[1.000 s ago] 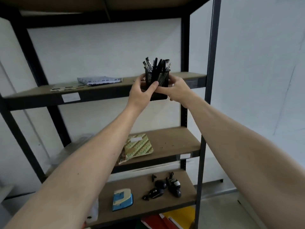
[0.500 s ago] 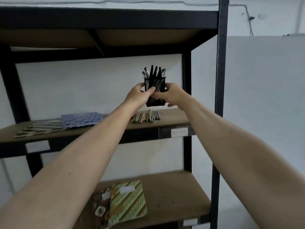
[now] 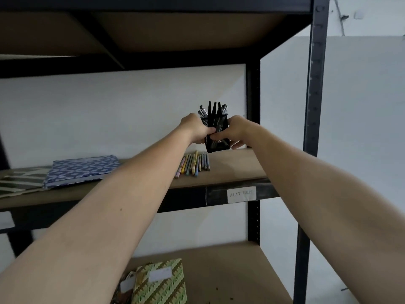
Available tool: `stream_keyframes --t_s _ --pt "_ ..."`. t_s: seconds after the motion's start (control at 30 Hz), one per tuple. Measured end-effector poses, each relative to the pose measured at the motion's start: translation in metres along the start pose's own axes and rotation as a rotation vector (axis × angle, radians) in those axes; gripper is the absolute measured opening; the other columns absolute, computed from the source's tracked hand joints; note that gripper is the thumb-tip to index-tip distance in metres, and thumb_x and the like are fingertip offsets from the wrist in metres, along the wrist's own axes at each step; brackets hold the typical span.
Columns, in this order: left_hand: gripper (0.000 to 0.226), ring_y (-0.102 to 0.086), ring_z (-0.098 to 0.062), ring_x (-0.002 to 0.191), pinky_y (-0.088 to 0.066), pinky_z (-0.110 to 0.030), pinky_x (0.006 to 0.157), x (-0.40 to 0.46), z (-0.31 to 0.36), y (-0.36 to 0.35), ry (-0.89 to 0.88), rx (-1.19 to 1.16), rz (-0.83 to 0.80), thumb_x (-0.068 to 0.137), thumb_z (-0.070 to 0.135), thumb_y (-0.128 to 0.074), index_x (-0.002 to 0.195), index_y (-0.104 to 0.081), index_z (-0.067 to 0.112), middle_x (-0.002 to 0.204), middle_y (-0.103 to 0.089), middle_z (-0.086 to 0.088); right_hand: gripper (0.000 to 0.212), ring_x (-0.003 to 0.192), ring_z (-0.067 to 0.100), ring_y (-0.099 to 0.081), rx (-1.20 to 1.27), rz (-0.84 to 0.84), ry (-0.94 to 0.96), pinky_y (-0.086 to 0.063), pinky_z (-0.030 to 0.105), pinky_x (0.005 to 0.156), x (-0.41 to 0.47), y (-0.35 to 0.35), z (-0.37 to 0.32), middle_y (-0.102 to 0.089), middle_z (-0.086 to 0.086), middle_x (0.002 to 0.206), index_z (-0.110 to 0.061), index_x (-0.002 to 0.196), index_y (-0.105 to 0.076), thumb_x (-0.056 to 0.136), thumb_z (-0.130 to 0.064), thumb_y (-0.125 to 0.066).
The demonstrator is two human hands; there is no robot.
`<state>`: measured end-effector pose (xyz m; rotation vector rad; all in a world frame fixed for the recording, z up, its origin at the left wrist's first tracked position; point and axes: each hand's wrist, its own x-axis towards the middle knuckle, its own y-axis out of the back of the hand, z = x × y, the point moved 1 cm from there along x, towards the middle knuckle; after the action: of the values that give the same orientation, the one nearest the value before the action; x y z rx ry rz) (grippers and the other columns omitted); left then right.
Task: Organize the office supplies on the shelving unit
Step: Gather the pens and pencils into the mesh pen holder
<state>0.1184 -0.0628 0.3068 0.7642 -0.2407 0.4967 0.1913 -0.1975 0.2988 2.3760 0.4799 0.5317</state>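
White wall (image 3: 131, 110) behind the shelving, pale panel (image 3: 361, 128) beyond its right edge, thin cable (image 3: 338, 17) on the wall at upper right, small wall plate (image 3: 359, 15) beside the cable

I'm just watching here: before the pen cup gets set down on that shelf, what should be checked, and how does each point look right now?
1. Grip: left hand and right hand both hold the black mesh pen cup. Ok.
2. Cup upright: roughly upright, slightly tilted, pens standing inside. Ok.
3. Landing spot: bare board on the shelf below and right of the cup. Ok.
4. Loose colored pencils: lying just left of and below the cup; it could land on them if lowered leftwards. Not ok.
5. Shelf label: handwriting too faint to read. Cannot tell.
6. Cup touching the board yet: cannot tell.
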Motion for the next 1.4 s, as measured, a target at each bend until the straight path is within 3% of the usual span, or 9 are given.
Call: stream_keyframes --t_s 0.1,0.27,0.4,0.73,0.87,0.97,1.13,1.27,1.4 --pt "0.029 -0.074 -0.029 0.085 -0.062 -0.040 0.081 0.009 0.003 -0.009 0.038 0.020 -0.057 0.084 0.016 -0.077 0.107 -0.067 0.002 0.101 -0.071 -0.016 0.060 0.086 0.027 -0.073 -0.009 -0.001 -0.057 -0.062 0.042 0.077 0.002 0.001 0.006 -0.068 0.009 0.114 -0.007 0.120 -0.065 0.074 -0.037 -0.087" --pt "0.028 -0.073 -0.026 0.086 -0.061 -0.044 0.082 0.022 -0.001 -0.021 0.071 0.095 -0.094 0.083 0.008 -0.074 0.109 -0.068 0.002 0.104 -0.072 -0.016 0.045 0.099 0.032 -0.070 0.058 0.006 -0.093 -0.061 0.042 0.082 0.007 -0.010 0.013 -0.064 0.014 0.120 -0.002 0.119 -0.063 0.083 -0.021 -0.082" --pt "0.024 -0.073 -0.028 0.087 -0.059 -0.041 0.087 0.028 -0.007 -0.026 0.089 0.132 -0.105 0.086 0.009 -0.070 0.109 -0.068 0.001 0.101 -0.072 -0.016 0.050 0.104 0.034 -0.069 0.043 -0.021 -0.145 -0.059 0.043 0.089 0.014 -0.016 0.013 -0.062 0.016 0.128 -0.002 0.128 -0.058 0.087 -0.022 -0.078" --pt "0.018 -0.057 -0.023 0.090 -0.048 -0.030 0.071 0.038 -0.005 -0.032 0.083 0.168 -0.158 0.093 0.010 -0.062 0.111 -0.059 0.009 0.110 -0.064 -0.013 0.046 0.106 0.027 -0.059 0.041 -0.024 -0.162 -0.056 0.045 0.093 0.034 -0.025 0.018 -0.058 0.013 0.132 -0.005 0.129 -0.054 0.093 -0.027 -0.071" --pt "0.029 -0.066 -0.024 0.098 -0.055 -0.033 0.082 0.040 -0.007 -0.030 0.099 0.207 -0.150 0.094 0.017 -0.064 0.120 -0.059 0.005 0.118 -0.064 -0.015 0.051 0.109 0.029 -0.059 0.015 -0.016 -0.167 -0.055 0.043 0.095 0.034 -0.025 0.018 -0.053 0.015 0.139 -0.005 0.133 -0.051 0.093 -0.028 -0.070" --pt "0.022 -0.068 -0.025 0.097 -0.058 -0.037 0.087 0.034 -0.007 -0.021 0.113 0.270 -0.118 0.098 0.017 -0.056 0.117 -0.054 0.007 0.118 -0.060 -0.014 0.063 0.119 0.034 -0.059 -0.036 -0.052 -0.230 -0.053 0.042 0.098 0.029 -0.018 0.017 -0.044 0.018 0.147 -0.003 0.145 -0.041 0.095 -0.029 -0.068" --pt "0.032 -0.068 -0.024 0.095 -0.057 -0.035 0.085 0.013 -0.016 -0.003 0.164 0.521 -0.111 0.100 0.016 -0.048 0.128 -0.052 0.001 0.114 -0.062 -0.015 0.055 0.072 0.025 -0.062 0.005 -0.016 -0.327 -0.056 0.037 0.092 0.021 -0.013 0.014 -0.054 0.020 0.129 -0.003 0.144 -0.042 0.099 -0.028 -0.061" --pt "0.036 -0.062 -0.024 0.111 -0.051 -0.032 0.094 -0.012 -0.013 0.002 0.188 0.718 -0.227 0.103 0.017 -0.045 0.135 -0.051 0.001 0.135 -0.056 -0.016 0.048 0.072 0.024 -0.060 0.084 0.006 -0.309 -0.057 0.036 0.090 0.009 -0.026 0.005 -0.054 0.017 0.117 -0.004 0.139 -0.046 0.100 -0.028 -0.058" --pt "0.043 -0.052 -0.029 0.127 -0.044 -0.033 0.104 -0.022 -0.010 -0.006 0.080 0.872 -0.229 0.103 0.020 -0.045 0.144 -0.046 0.006 0.142 -0.050 -0.014 0.041 0.074 0.024 -0.060 0.116 0.005 -0.321 -0.057 0.038 0.092 -0.003 -0.040 -0.006 -0.056 0.017 0.122 -0.005 0.137 -0.048 0.102 -0.027 -0.053"
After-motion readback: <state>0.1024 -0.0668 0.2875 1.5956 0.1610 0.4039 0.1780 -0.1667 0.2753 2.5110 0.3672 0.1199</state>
